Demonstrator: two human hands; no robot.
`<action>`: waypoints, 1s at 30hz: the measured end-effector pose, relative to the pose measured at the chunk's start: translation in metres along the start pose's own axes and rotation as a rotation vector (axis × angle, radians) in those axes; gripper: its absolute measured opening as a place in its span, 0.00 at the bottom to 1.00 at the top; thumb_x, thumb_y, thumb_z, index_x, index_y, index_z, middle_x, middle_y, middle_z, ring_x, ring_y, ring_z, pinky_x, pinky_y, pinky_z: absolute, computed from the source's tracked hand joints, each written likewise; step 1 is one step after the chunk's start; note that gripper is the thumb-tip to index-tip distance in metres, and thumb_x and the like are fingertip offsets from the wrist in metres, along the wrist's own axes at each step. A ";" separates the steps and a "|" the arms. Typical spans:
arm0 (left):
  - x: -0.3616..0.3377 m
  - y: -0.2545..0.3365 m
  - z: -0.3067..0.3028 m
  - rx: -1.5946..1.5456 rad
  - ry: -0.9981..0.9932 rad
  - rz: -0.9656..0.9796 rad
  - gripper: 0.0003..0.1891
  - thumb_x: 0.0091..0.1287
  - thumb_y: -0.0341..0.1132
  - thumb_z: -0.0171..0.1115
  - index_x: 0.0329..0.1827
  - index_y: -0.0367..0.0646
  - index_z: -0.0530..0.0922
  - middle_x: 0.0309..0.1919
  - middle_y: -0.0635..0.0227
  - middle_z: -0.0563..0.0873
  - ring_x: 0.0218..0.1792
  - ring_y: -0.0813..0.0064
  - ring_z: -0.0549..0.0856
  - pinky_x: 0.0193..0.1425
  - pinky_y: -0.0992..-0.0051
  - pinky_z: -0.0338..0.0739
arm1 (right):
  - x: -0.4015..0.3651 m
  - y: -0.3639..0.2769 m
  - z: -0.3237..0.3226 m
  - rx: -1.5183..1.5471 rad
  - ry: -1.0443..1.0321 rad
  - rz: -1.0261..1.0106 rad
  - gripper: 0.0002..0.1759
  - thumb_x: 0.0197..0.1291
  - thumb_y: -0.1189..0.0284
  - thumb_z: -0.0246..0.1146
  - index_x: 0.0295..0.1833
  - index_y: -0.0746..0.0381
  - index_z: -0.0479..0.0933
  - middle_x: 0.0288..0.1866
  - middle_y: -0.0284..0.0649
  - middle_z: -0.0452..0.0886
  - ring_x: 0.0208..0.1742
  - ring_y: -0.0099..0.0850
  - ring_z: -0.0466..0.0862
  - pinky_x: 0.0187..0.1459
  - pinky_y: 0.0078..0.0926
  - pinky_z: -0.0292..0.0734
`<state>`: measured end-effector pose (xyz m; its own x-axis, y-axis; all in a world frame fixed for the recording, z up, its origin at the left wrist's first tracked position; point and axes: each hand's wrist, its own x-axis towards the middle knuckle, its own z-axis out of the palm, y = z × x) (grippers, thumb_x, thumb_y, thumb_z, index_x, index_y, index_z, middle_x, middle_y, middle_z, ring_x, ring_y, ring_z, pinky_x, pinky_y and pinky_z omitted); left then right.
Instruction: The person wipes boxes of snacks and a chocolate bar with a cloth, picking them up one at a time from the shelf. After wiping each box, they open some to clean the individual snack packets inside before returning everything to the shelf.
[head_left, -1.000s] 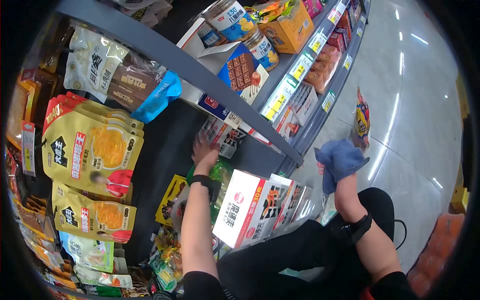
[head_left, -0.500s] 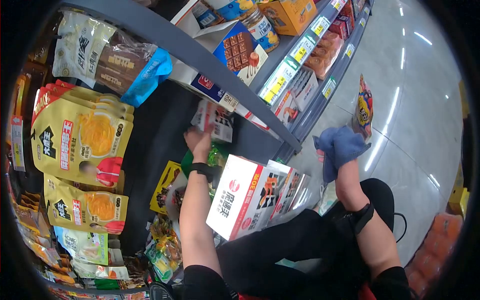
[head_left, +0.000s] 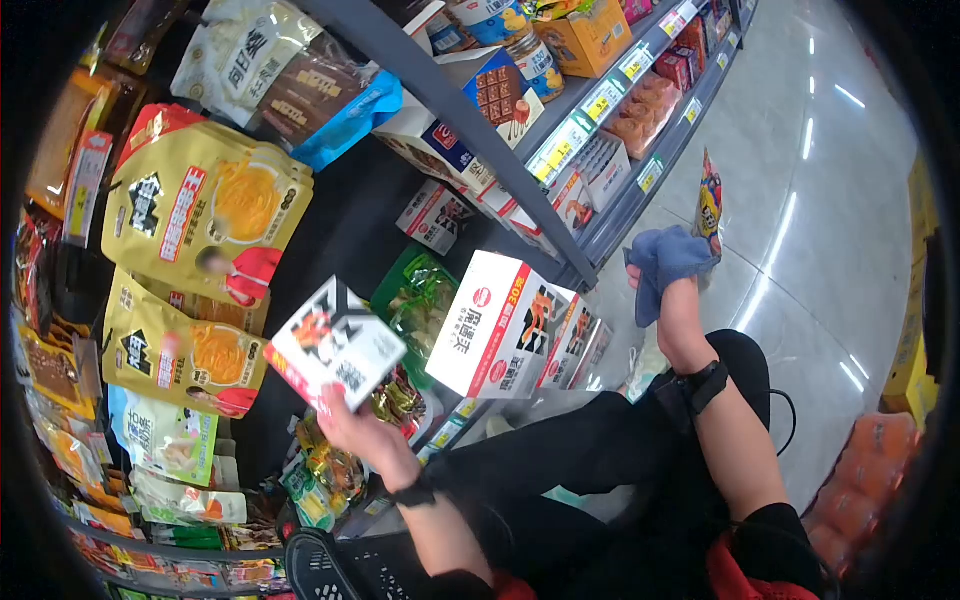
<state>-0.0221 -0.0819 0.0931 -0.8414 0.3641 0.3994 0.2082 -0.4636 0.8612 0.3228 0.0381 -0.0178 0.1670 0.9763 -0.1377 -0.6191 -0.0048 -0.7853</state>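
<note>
My left hand grips a small white box with food pictures and dark lettering, held tilted in front of the shelf. A blue-grey cloth is bunched in my right hand, covering most of the fingers. Just past the cloth a colourful snack packet sticks up; whether the hand holds it too is hidden. Larger white cartons with red stripes stand above my legs. Another small white box remains deeper on the dark shelf, near a green bag.
Gold snack pouches stand in rows at the left, below a bag with a blue end. A grey shelf upright crosses the upper middle. Shiny floor stretches along the right, with orange-red packs at the edge.
My left hand has drawn back from the shelf, down and left, and now holds a small white box. My right hand with the cloth has shifted slightly up and left.
</note>
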 end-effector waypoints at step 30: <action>-0.192 0.107 -0.175 0.339 -0.549 -0.241 0.44 0.51 0.46 0.80 0.64 0.33 0.66 0.58 0.42 0.80 0.60 0.58 0.83 0.67 0.59 0.74 | -0.263 0.004 0.073 -0.079 -0.807 0.005 0.27 0.65 0.69 0.69 0.68 0.61 0.73 0.63 0.43 0.76 0.64 0.36 0.78 0.67 0.34 0.70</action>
<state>0.0748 -0.3432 0.0535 -0.5279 0.8233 0.2085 0.2662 -0.0727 0.9612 0.2207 -0.2029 0.0597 -0.4594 0.8312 0.3130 -0.5571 0.0047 -0.8304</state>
